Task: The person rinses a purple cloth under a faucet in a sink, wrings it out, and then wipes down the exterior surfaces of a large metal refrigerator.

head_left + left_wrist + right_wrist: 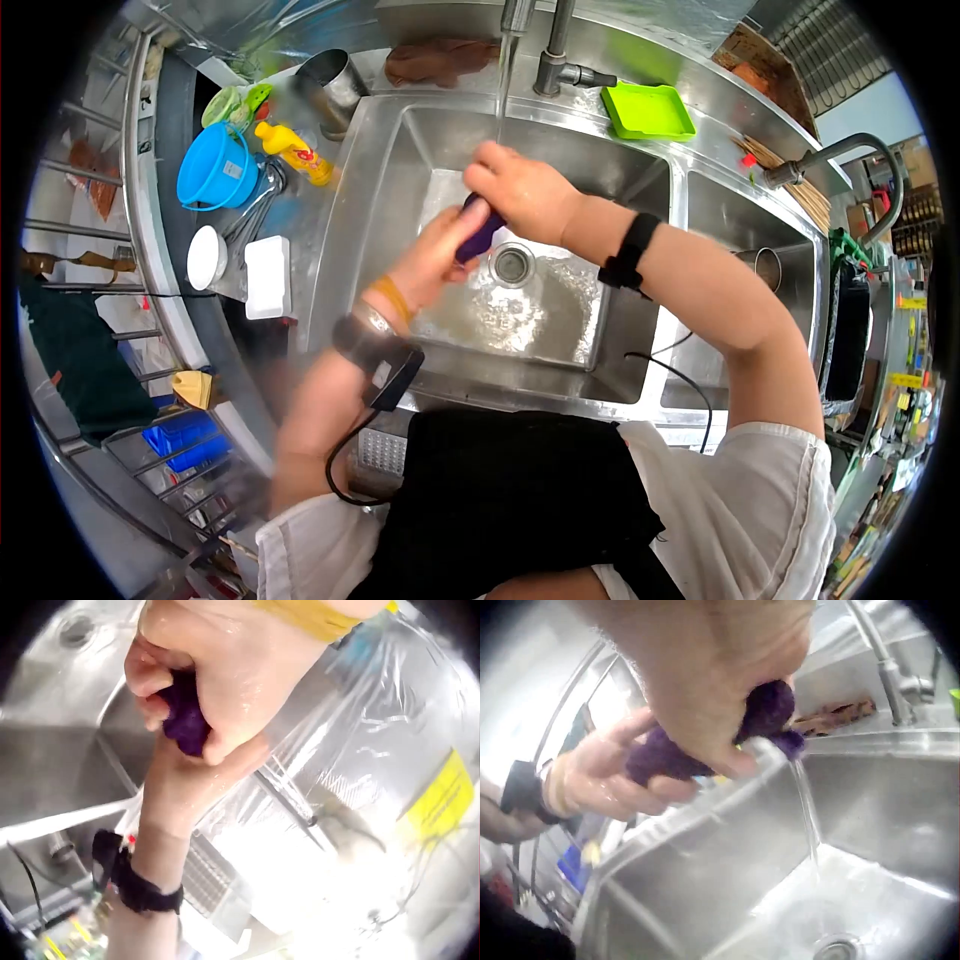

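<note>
A wet, bunched purple cloth (483, 232) is held over the large steel sink basin (440, 370). My left hand (425, 255), with a yellow band at its wrist, grips the lower end in the head view. Close against it, my right hand (525, 195) holds the other end. The right wrist view shows the purple cloth (656, 756) stretched between both hands, its end bulging out past the right hand's fingers. Water streams down from that end into the basin. In the left wrist view, fingers wrap around the purple cloth (186, 716), hiding part of it.
Water runs from the faucet (517, 18) behind the hands. Left of the basin are a blue bucket (215, 168), a yellow bottle (293, 152), a steel cup (333, 85) and a white bowl (207, 257). A green tray (648, 110) lies on the back ledge; a second basin adjoins at right.
</note>
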### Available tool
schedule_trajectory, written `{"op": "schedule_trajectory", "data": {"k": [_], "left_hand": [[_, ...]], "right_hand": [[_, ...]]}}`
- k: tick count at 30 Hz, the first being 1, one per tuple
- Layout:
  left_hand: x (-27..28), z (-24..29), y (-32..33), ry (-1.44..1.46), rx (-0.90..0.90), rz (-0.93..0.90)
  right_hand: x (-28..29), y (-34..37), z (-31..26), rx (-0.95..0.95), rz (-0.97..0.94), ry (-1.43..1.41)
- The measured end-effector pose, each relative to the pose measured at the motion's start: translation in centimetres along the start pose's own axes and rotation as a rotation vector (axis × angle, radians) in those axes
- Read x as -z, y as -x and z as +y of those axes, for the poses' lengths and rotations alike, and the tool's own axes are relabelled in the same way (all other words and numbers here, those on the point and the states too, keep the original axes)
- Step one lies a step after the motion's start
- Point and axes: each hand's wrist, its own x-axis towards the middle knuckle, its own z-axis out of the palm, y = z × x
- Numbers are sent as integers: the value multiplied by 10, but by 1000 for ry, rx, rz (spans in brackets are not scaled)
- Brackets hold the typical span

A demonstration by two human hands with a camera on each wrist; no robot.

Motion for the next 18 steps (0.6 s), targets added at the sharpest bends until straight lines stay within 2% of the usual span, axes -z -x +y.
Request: {"op": "schedule_trajectory", "data": {"k": [1,4,5,8,11,12,14,15,16,18], "left_hand": [[2,6,-6,-92,-32,53],[16,7,-33,-265,-146,159],[24,4,-43,-245,-183,126],[33,-1,-67,-200,-235,162],[42,-2,-89,-477,-310,291],[47,-8,-97,-486,-350,331],[58,-5,-111,-638,-338,374],[70,-23,-114,-1281,-668,568],[84,-28,-123,-1227,-835,550],[69,-2,-99,-715,-325,355]], "right_hand": [[0,10,3,-193,-56,-93],[7,26,21,-352,-189,-491],[0,33,32,-384,-226,-528],[8,35,42,-836,-397,-1078],[-36,44,62,-828,-164,-1071],[-55,43,70,-803,-66,-1068],[-60,35,73,-642,44,-501],[-73,33,73,-648,84,-477],[-91,34,71,-657,124,-454],[-100,33,74,-834,63,-909]]}}
